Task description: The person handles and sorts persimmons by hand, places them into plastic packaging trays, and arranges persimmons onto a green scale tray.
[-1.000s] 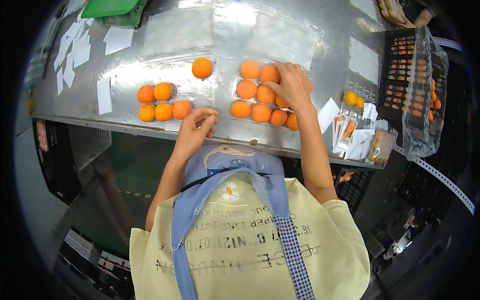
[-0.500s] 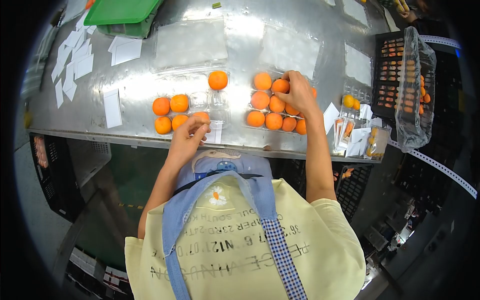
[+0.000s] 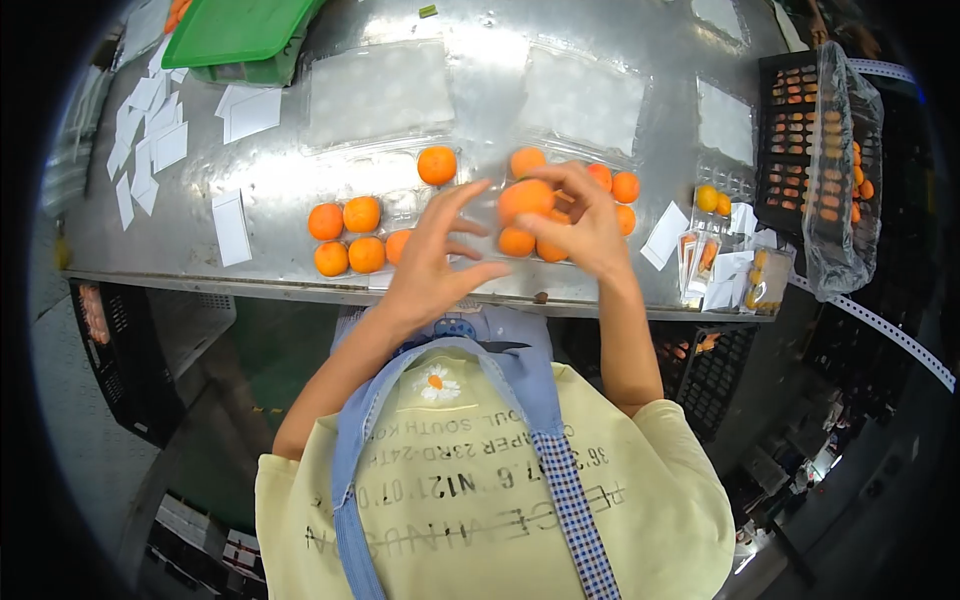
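Note:
My right hand [image 3: 588,222] grips an orange [image 3: 524,201] between thumb and fingers, held up over the right-hand clear plastic tray of oranges [image 3: 625,187]. My left hand [image 3: 436,256] is open, its fingers spread toward that orange without touching it. Beside my left hand, a clear compartment tray [image 3: 400,205] holds several oranges [image 3: 362,213] at its left and front, with a single orange [image 3: 436,165] at its back right corner. Part of both trays is hidden behind my hands.
Clear lidded packs [image 3: 375,92] lie farther back on the metal table [image 3: 270,175]. White cards [image 3: 231,228] and a green-lidded box [image 3: 235,38] are at the left. At the right stand a black crate with a plastic liner [image 3: 835,180] and small packs of yellow fruit [image 3: 768,280].
My right hand has lifted an orange from the right tray and moved it left. My left hand has come up rightward from the left tray's front, and its fingers have spread.

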Demonstrator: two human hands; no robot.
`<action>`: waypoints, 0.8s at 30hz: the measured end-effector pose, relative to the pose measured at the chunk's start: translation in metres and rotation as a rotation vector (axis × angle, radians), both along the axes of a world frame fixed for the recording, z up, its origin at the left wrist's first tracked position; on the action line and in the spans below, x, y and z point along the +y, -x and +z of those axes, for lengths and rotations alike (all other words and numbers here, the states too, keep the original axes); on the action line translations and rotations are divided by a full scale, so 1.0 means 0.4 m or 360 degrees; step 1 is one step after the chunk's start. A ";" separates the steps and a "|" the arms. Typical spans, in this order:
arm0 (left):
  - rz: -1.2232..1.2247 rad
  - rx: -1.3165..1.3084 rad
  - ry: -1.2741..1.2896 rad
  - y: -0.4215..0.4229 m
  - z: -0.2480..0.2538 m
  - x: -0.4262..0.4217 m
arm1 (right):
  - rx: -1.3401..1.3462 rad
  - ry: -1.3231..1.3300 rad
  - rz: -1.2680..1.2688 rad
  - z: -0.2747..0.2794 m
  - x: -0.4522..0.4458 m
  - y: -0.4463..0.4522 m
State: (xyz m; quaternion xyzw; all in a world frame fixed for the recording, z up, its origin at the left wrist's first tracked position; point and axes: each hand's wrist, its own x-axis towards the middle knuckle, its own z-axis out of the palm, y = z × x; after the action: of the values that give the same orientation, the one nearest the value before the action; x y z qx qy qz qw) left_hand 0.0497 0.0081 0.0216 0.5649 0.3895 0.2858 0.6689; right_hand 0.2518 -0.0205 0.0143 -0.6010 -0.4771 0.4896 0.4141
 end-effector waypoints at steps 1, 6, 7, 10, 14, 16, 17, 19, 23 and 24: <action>0.0024 -0.0089 -0.0019 -0.010 0.005 0.000 | 0.0075 -0.0040 -0.0009 0.006 -0.012 0.034; -0.0003 -0.0220 0.0096 0.012 -0.028 -0.019 | 0.0241 -0.0095 -0.0076 -0.004 -0.043 0.106; 0.0003 -0.0241 0.0184 0.018 -0.035 -0.024 | 0.0313 -0.0087 -0.0055 -0.003 -0.041 0.110; 0.0011 -0.0376 0.0313 0.034 -0.058 -0.027 | 0.0278 -0.0044 -0.0103 0.002 -0.040 0.130; -0.0049 -0.0573 0.0297 0.047 -0.089 -0.028 | 0.0206 0.0009 -0.0065 -0.018 -0.041 0.117; -0.0044 -0.0587 0.0343 0.048 -0.093 -0.031 | 0.0289 0.0073 -0.0091 -0.017 -0.043 0.118; -0.0041 -0.0595 0.0367 0.048 -0.093 -0.032 | 0.0300 0.0080 -0.0098 -0.017 -0.043 0.119; -0.0056 -0.0592 0.0374 0.048 -0.092 -0.029 | 0.0321 0.0096 -0.0113 -0.017 -0.046 0.120; -0.0069 -0.0603 0.0434 0.045 -0.086 -0.027 | 0.0279 0.0061 -0.0129 -0.021 -0.049 0.120; -0.0075 -0.0583 0.0455 0.045 -0.084 -0.026 | 0.0300 0.0084 -0.0140 -0.019 -0.050 0.119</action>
State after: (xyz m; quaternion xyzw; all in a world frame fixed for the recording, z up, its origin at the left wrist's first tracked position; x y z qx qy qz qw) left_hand 0.0316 -0.0025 -0.0120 0.4122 0.2848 0.3098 0.8081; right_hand 0.2041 -0.0404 0.0065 -0.5833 -0.3961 0.5377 0.4623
